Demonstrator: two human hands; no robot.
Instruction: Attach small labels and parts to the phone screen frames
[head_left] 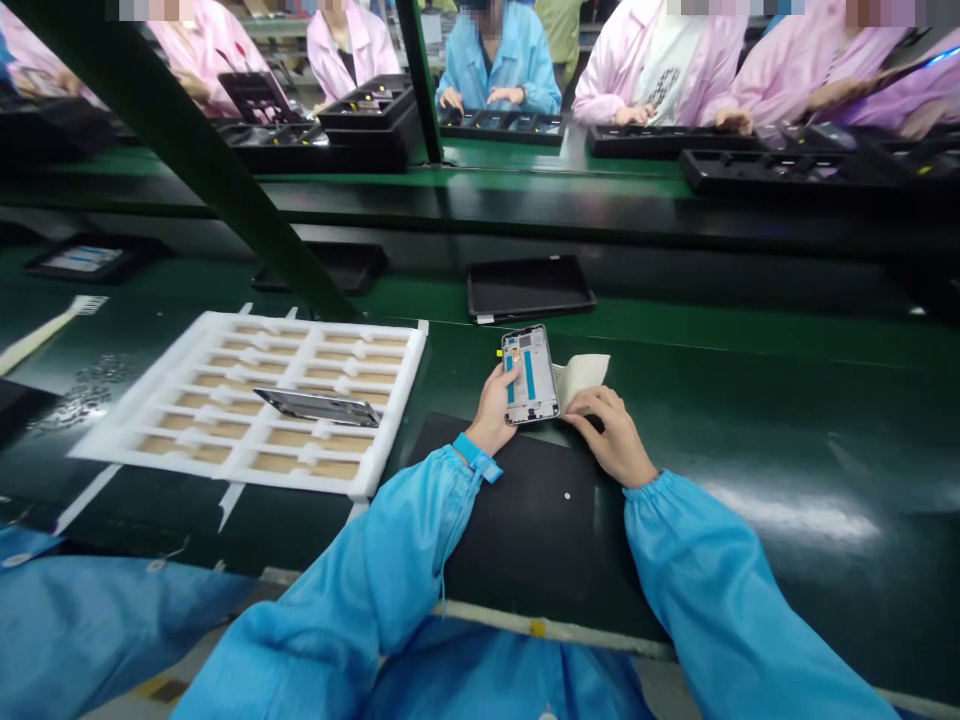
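Note:
My left hand (pixel 495 408) is closed around the left edge of a phone frame (pixel 541 372), a silvery panel with two blue strips on its face. The frame is tilted up over the far edge of a black mat (pixel 517 510). Just right of the frame, my right hand (pixel 607 430) pinches the lower edge of a cream paper sheet (pixel 586 373), which curls upward. On the mat lies a tiny white ring (pixel 567 496). A blue strap (pixel 477 458) circles my left wrist.
Left of the mat, a white foam tray (pixel 385 440) carries another phone frame (pixel 319 407). Small metal parts (pixel 82 390) lie scattered farther left. A black tray (pixel 531 288) sits beyond my hands. A green post (pixel 202 180) slants across the left. Co-workers sit across the line.

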